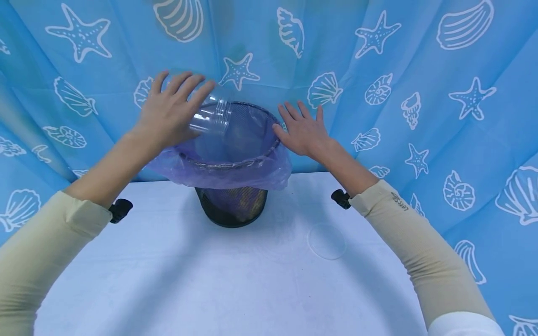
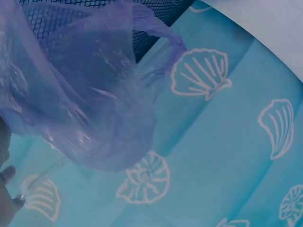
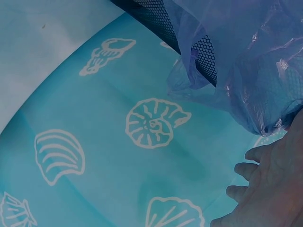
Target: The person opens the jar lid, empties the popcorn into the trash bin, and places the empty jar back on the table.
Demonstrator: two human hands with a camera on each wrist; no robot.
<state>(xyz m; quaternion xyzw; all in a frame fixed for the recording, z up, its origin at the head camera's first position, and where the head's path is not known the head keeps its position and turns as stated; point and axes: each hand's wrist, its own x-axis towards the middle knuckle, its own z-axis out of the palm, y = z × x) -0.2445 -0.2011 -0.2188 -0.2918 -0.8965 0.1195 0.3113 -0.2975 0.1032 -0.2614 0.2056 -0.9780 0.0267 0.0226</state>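
My left hand (image 1: 170, 109) grips a clear plastic jar (image 1: 212, 114) with a ridged neck, tipped on its side over the bin's opening. The mesh wastebasket (image 1: 233, 207) is dark and lined with a purple plastic bag (image 1: 227, 177), whose edge is folded out over the rim. My right hand (image 1: 304, 130) is spread at the right side of the rim, thumb right by it. In the left wrist view, fingertips (image 2: 7, 175) show at the lower left beside the bag (image 2: 104, 104). The right wrist view has the straight fingers of my right hand (image 3: 274, 179) under the bag (image 3: 260, 85).
A thin clear ring-shaped outline (image 1: 327, 241) lies on the white tabletop (image 1: 269, 289), right of the wastebasket. Behind the table hangs a blue curtain (image 1: 260, 28) printed with white shells and starfish, close to the bin's far side.
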